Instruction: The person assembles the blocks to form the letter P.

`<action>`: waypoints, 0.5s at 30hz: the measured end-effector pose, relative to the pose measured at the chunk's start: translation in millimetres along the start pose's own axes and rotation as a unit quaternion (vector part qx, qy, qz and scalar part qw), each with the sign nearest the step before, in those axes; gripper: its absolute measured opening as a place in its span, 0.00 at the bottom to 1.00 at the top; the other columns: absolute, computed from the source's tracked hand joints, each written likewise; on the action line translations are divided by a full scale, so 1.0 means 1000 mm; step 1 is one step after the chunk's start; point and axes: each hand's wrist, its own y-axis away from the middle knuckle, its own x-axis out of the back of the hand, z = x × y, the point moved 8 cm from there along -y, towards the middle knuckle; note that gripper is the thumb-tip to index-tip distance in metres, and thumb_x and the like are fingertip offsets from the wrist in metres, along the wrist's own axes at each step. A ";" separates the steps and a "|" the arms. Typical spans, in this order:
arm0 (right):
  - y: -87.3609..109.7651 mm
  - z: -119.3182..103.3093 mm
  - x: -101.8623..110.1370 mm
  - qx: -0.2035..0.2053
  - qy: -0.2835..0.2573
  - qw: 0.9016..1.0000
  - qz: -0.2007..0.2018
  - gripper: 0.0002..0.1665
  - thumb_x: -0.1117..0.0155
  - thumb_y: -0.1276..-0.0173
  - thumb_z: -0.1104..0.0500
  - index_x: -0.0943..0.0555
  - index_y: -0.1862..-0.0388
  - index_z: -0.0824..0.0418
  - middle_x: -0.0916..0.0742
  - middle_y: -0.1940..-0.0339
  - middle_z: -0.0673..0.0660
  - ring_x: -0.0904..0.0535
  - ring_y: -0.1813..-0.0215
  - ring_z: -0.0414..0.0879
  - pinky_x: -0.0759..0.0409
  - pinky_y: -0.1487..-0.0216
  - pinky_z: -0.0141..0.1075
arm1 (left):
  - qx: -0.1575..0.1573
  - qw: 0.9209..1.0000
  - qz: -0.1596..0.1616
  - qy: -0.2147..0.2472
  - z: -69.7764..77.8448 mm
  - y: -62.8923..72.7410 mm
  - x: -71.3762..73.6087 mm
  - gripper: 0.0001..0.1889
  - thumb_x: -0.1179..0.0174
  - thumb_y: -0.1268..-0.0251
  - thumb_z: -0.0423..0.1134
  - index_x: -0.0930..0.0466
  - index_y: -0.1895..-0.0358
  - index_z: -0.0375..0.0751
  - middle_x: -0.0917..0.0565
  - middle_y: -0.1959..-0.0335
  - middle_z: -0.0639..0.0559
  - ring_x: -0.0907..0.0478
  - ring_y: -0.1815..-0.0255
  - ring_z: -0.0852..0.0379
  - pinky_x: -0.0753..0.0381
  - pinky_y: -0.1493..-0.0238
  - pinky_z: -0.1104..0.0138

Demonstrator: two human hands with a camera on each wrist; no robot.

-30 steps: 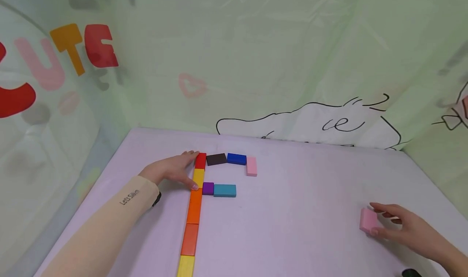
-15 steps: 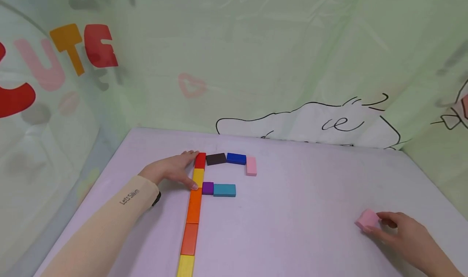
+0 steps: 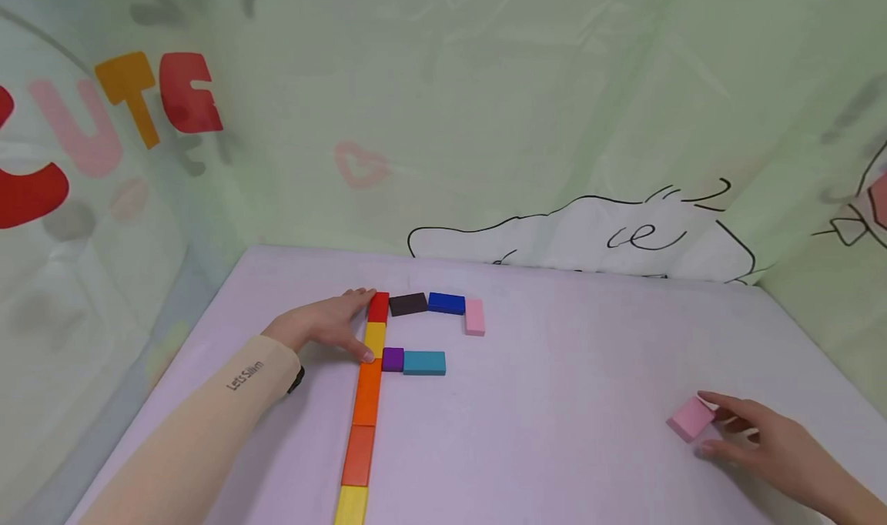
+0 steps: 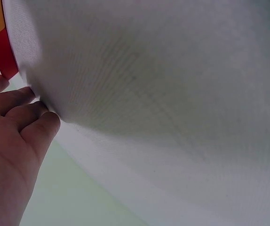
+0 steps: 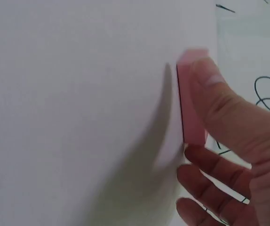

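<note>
In the head view my left hand [image 3: 322, 322] lies along the left of a column of coloured blocks. Its fingertips touch the red block [image 3: 378, 307] at the far end. The thumb rests where the yellow block [image 3: 375, 340] meets the orange block [image 3: 369, 392]. At the right, a loose pink block [image 3: 691, 419] sits turned at an angle on the table. My right hand [image 3: 772, 436] is beside it, index finger at its upper right corner and thumb slightly apart from its near edge. In the right wrist view the thumb [image 5: 219, 101] overlaps the pink block [image 5: 190, 103].
Right of the column, a black block [image 3: 408, 304], a blue block [image 3: 446, 303] and another pink block [image 3: 474, 317] form a bent row. Nearer stand a purple block [image 3: 393, 359] and a teal block [image 3: 425, 363]. A printed curtain [image 3: 527, 109] rises behind the table.
The loose pink block has turned and shifted slightly left under my right hand, which pinched it half a second ago. Its thumb has since drawn off. My left hand stays put.
</note>
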 end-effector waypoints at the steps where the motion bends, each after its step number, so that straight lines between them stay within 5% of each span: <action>1: -0.001 0.001 0.000 0.001 -0.003 1.000 -0.005 0.48 0.21 0.42 0.44 0.26 0.33 0.72 0.13 0.52 0.62 0.21 0.58 0.38 0.20 0.63 0.32 | 0.001 1.000 0.000 0.001 0.000 0.000 0.000 0.58 0.25 0.44 0.51 0.55 0.16 0.42 0.51 0.15 0.39 0.56 0.14 0.38 0.49 0.18 0.41; 5: -0.004 0.001 0.002 0.003 -0.008 1.000 0.000 0.45 0.21 0.42 0.46 0.24 0.34 0.70 0.13 0.52 0.60 0.25 0.60 0.30 0.23 0.66 0.26 | 0.000 1.000 0.001 -0.003 0.000 0.000 -0.001 0.59 0.25 0.45 0.51 0.54 0.16 0.42 0.50 0.15 0.39 0.55 0.15 0.38 0.48 0.18 0.40; 10: -0.008 -0.003 0.001 -0.001 -0.010 1.000 0.002 0.42 0.21 0.42 0.48 0.23 0.36 0.71 0.14 0.50 0.65 0.21 0.56 0.47 0.24 0.67 0.26 | -0.006 1.000 0.004 -0.004 0.000 0.000 0.000 0.59 0.25 0.45 0.51 0.54 0.16 0.41 0.49 0.15 0.39 0.54 0.15 0.38 0.47 0.19 0.40; 15: -0.011 -0.014 0.003 0.024 -0.011 0.999 0.026 0.39 0.20 0.43 0.50 0.20 0.38 0.69 0.14 0.51 0.63 0.25 0.61 0.31 0.22 0.66 0.27 | -0.008 1.000 0.004 -0.007 0.000 0.000 0.001 0.58 0.26 0.44 0.52 0.54 0.16 0.41 0.50 0.15 0.39 0.55 0.14 0.38 0.48 0.18 0.41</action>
